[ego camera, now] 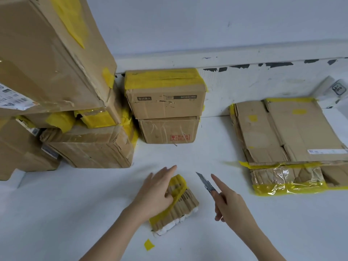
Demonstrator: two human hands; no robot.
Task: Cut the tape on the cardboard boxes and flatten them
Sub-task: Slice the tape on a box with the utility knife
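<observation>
A small cardboard box with yellow tape and white foam along one edge lies on the white table in front of me. My left hand rests on its top, thumb curled over the tape and fingers stretched forward. Just right of the box, my right hand grips a utility knife with the forefinger extended along it. The blade points away from me and is clear of the box.
Taped boxes stack at the left, with two smaller stacked boxes at the back centre. A pile of flattened cardboard lies at the right. A scrap of yellow tape sits near me. A white wall runs behind.
</observation>
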